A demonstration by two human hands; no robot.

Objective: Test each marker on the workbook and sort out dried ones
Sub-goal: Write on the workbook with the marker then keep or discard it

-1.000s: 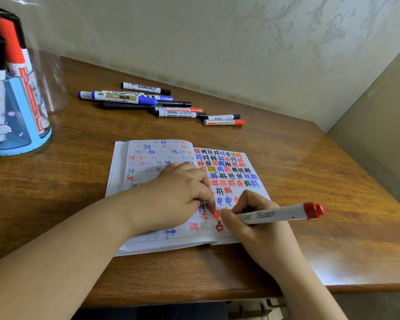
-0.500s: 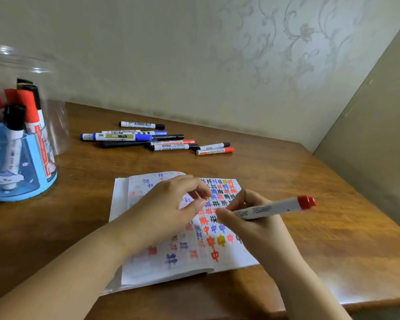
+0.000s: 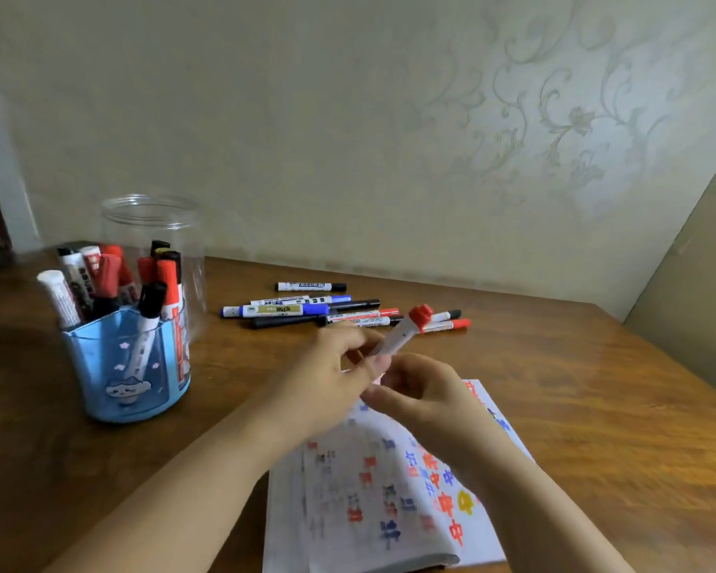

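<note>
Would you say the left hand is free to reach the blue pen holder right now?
Probably not yet: the left hand pinches the red-capped marker together with the right hand. The wooden table between it and the blue pen holder looks unobstructed.

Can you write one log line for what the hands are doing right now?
hands: left and right both hold red marker | workbook: open
</note>
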